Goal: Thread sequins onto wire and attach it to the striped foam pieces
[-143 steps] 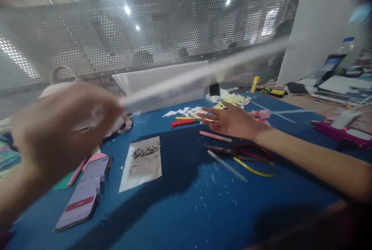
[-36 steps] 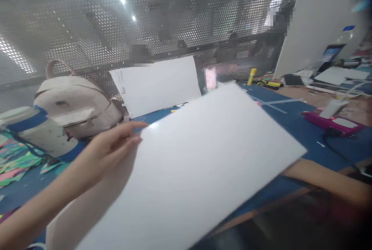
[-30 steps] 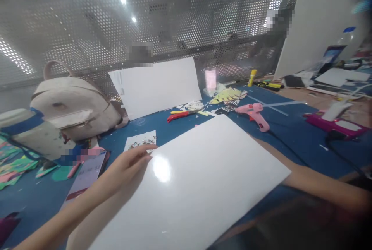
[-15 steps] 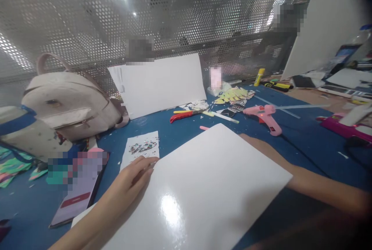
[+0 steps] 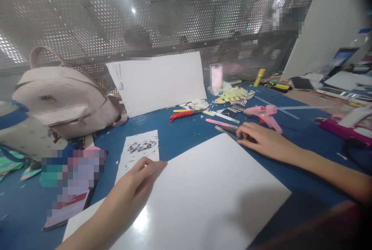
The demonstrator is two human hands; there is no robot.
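A large glossy white sheet (image 5: 200, 192) lies before me on the blue table. My left hand (image 5: 138, 184) rests at its left edge, fingers loosely bent and fingertips on the surface. Past the sheet's top corner, my right hand (image 5: 258, 139) is low over the table with curled fingers. They close at the end of a slim dark pointed tool (image 5: 229, 128), whose kind I cannot make out. A pink pen-like stick (image 5: 216, 122) lies just beyond it. Partly behind that hand is a pink hot glue gun (image 5: 263, 114).
Glitter sits on a small paper (image 5: 142, 147). Red-handled pliers (image 5: 184, 115) and yellow-green paper pieces (image 5: 234, 96) lie farther back. At left are a backpack (image 5: 64, 99) and a phone (image 5: 66, 207). A white board (image 5: 162, 83) leans at the back.
My right hand has come out from behind the sheet and now shows at the dark tool. The sheet's top corner sits slightly lower, and my left hand has shifted slightly right onto its edge.
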